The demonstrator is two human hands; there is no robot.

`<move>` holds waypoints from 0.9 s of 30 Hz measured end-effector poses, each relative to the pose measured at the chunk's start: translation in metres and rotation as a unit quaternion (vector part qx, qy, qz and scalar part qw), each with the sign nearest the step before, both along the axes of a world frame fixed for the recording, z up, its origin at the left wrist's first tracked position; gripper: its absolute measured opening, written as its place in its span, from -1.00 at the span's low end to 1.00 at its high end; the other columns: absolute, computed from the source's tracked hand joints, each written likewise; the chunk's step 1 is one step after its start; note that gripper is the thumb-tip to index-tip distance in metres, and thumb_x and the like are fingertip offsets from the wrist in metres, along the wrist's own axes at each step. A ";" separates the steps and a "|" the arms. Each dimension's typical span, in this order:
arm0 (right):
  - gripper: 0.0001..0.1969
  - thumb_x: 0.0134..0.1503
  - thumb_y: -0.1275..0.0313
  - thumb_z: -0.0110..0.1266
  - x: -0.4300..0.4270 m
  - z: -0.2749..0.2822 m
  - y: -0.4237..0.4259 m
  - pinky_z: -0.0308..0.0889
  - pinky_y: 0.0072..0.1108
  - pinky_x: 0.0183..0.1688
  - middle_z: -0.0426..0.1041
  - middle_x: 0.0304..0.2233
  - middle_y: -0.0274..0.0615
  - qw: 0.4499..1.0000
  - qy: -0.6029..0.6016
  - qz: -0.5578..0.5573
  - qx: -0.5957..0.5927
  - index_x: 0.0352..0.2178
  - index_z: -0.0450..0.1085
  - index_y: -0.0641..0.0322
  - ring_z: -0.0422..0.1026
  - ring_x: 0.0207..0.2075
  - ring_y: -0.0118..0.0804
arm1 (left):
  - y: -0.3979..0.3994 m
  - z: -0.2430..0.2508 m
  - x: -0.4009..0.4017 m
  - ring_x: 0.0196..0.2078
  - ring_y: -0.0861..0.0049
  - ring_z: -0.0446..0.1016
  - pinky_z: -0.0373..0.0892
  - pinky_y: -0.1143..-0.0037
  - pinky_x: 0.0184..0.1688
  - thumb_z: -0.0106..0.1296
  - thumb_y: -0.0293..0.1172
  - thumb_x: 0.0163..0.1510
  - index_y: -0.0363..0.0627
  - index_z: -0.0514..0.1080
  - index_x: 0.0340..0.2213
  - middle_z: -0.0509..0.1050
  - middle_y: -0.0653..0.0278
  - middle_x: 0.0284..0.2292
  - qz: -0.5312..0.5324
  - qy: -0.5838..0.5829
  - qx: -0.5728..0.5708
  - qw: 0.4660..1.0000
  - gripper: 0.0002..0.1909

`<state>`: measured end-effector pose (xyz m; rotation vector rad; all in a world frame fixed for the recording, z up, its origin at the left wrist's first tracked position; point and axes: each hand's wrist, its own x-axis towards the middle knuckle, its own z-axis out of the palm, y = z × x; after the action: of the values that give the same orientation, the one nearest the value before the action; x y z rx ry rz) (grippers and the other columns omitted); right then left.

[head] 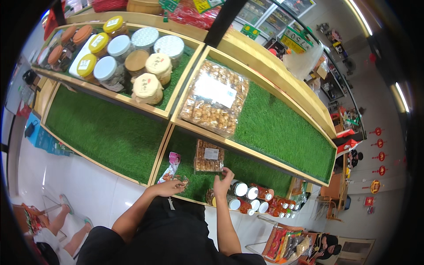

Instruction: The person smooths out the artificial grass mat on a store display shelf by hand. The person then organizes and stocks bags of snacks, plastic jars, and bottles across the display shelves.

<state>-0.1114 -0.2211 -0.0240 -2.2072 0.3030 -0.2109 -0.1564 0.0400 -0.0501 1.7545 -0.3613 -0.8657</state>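
My left hand (169,187) is low over the front tray, its fingers closed on a small clear packet of brown snacks (185,181) that they partly cover. A pink and white printed pouch (171,166) lies just beyond that hand. My right hand (224,183) has thumb and fingers apart, with fingertips at the near right corner of a clear pack of brown snack pieces (209,157). Whether they touch the pack, I cannot tell. This pack bears a white label and lies on the green artificial turf (195,185), partly under the upper shelf's edge.
Jars and red bottles (253,193) lie right of my right hand. On the upper shelf are a larger snack pack (215,96) and several lidded jars (114,71). The shelf's wooden rim (251,154) overhangs the tray. A seated person's legs (71,228) show at lower left.
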 end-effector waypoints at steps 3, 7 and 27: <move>-0.53 -0.13 0.59 0.08 0.009 -0.062 -0.018 0.22 -0.35 0.01 0.25 -0.13 0.07 0.997 0.042 0.007 -0.059 -0.10 0.25 0.33 0.29 -0.10 0.01 | -0.014 -0.023 0.008 -0.27 0.59 0.40 0.33 0.59 -0.26 -0.11 -0.21 0.23 -0.32 0.24 0.05 0.40 0.26 -0.28 0.075 0.214 -0.123 0.966 -0.52; -0.41 -0.10 0.38 0.18 0.039 -0.092 -0.024 0.17 -0.22 0.08 0.27 -0.07 0.14 0.993 0.088 -0.060 -0.049 -0.02 0.19 0.29 0.23 0.01 0.19 | -0.035 0.008 0.041 -0.32 0.67 0.36 0.30 0.65 -0.34 -0.11 -0.36 0.19 -0.25 0.13 0.13 0.39 0.29 -0.29 0.174 0.293 -0.105 0.934 -0.49; -0.42 -0.05 0.30 0.10 0.005 -0.098 0.016 0.07 -0.17 0.15 0.16 0.04 0.30 0.935 0.233 -0.179 0.199 0.00 0.15 0.27 0.14 0.09 0.27 | -0.052 -0.098 0.119 -0.48 0.49 0.30 0.26 0.44 -0.29 0.00 -0.21 -0.03 0.07 0.27 -0.62 0.35 0.37 -0.56 0.242 0.342 0.019 0.908 -0.80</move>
<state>-0.1059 -0.2049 -0.1224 -1.7602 0.9292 0.1746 -0.0377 -0.0121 -0.1486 1.3646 0.5382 -1.0458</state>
